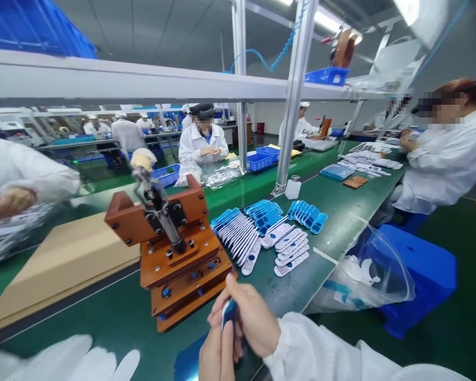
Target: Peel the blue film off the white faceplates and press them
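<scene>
Low in the head view, my left hand (216, 353) and my right hand (257, 320) meet over the front of the bench. Between their fingers is a narrow panel (229, 313) with a glossy blue face and a white edge; both hands are closed on it. Part of the panel is hidden by the fingers. Just beyond stands an orange-brown clamp fixture (182, 259) with a metal toggle lever. Fanned white printed panels (238, 238) and blue-faced panels (307, 214) lie to its right. Near my left hand is a shiny blue sheet (188, 360).
Blurred white elongated pieces (87, 362) fill the near left corner. A cardboard box (71, 259) lies left of the fixture. A white bottle (293, 187) stands by a metal post. A plastic bag (353, 280) hangs at the right edge beside a blue stool (420, 270). Co-workers sit around.
</scene>
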### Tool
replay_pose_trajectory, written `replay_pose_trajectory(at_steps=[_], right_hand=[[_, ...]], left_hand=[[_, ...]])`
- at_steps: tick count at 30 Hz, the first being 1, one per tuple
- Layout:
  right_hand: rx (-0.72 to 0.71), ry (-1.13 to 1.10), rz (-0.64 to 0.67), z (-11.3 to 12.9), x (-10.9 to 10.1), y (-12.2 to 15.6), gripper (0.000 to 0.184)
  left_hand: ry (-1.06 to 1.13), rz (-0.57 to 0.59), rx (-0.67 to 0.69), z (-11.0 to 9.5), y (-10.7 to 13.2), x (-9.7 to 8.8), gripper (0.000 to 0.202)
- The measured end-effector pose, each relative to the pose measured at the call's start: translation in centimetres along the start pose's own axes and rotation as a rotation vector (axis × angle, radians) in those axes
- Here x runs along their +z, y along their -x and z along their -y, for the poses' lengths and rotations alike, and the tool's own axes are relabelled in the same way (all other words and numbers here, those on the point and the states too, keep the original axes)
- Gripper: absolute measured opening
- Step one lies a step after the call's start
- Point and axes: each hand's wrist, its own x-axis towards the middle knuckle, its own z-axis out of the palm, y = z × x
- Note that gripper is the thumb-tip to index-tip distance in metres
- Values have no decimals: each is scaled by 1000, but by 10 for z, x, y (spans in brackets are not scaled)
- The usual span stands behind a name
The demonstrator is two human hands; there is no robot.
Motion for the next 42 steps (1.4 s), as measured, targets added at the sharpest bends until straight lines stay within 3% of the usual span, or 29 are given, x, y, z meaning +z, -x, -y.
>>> replay_pose_trajectory(at_steps=[4, 8, 12, 17, 24, 31, 34, 38, 42], right_hand=[[-260, 273, 135, 15, -19, 0, 36], [-320, 576, 259, 37, -31, -1, 16], [-365, 778, 368, 55, -32, -1, 11], [-682, 1061, 460, 59, -35, -1, 16], [-1093, 1202, 367, 38, -38, -6, 18], [-1345, 1142, 275, 26, -40, -4, 17], [-1375, 1148, 286, 21, -38, 2, 14], [-1297, 1155, 277, 13, -32, 11, 15], [-1246, 1061, 288, 1, -25, 23, 18]], left_hand=[[200, 155, -163, -19, 7, -6, 46], [246, 253, -246, -24, 9, -13, 56], [213, 275, -238, -29, 10, -18, 57], [159, 343, -256, -38, 9, -23, 57], [420, 349, -474, -43, 11, -25, 57], [910, 575, -593, -35, 5, -27, 53], [980, 484, -553, -30, 3, -30, 54], [992, 177, -458, -27, 7, -35, 34], [1022, 49, -382, -23, 12, -45, 32]])
